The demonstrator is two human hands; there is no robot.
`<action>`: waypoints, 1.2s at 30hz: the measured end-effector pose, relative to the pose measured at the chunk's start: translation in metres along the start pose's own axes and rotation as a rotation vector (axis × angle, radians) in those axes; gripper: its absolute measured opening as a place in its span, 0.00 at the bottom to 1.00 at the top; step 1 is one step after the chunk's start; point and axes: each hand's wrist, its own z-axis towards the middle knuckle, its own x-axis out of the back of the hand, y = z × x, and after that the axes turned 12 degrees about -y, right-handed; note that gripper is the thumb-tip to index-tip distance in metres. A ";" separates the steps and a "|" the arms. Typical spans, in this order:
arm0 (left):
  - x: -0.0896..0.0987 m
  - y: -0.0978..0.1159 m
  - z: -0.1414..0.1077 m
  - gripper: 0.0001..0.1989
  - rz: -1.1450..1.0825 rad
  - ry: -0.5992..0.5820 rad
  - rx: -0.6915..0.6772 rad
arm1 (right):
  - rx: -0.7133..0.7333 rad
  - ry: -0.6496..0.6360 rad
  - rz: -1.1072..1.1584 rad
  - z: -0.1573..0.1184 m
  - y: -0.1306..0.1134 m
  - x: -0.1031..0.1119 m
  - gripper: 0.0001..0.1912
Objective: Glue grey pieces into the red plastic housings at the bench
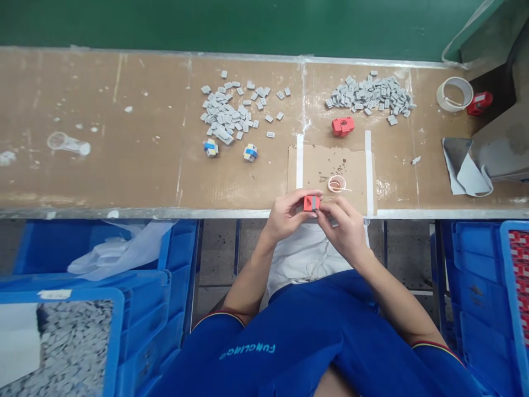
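Observation:
A small red plastic block with a grey strip across it is held over the table's front edge. The fingers and thumb of my left hand pinch it from the left. My right hand is closed at the block's right side, fingertips against it. Just beyond my hands a small clear cup stands on a cardboard sheet, with dark crumbs around it. Farther back lies another red plastic block with a hole in it. What my right fingertips cover is hidden.
Two piles of grey plastic pieces, a left pile and a right pile, lie behind. Two blue-banded blocks sit left. A tape roll is at right. A blue crate of grey pieces stands at lower left.

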 end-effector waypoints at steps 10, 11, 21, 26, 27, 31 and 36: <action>0.001 0.003 0.002 0.23 -0.012 -0.010 0.065 | 0.087 -0.076 -0.155 0.005 0.007 0.006 0.08; 0.001 0.003 0.002 0.23 -0.002 -0.007 0.073 | 0.078 -0.092 -0.138 0.005 0.008 0.006 0.09; 0.000 0.000 -0.001 0.24 0.011 0.002 0.070 | 0.063 -0.088 -0.148 0.004 0.004 0.006 0.09; 0.000 0.004 0.001 0.24 -0.075 -0.052 -0.002 | 0.101 -0.010 -0.021 0.000 0.001 0.007 0.05; 0.001 0.004 0.001 0.24 -0.075 -0.051 -0.020 | 0.102 0.008 -0.015 0.000 0.001 0.006 0.05; 0.003 0.004 0.003 0.22 -0.060 -0.045 -0.015 | 0.125 0.087 -0.059 0.000 0.001 0.000 0.05; 0.002 0.004 0.003 0.20 -0.079 -0.028 0.008 | 0.137 0.115 -0.123 0.001 0.002 -0.005 0.06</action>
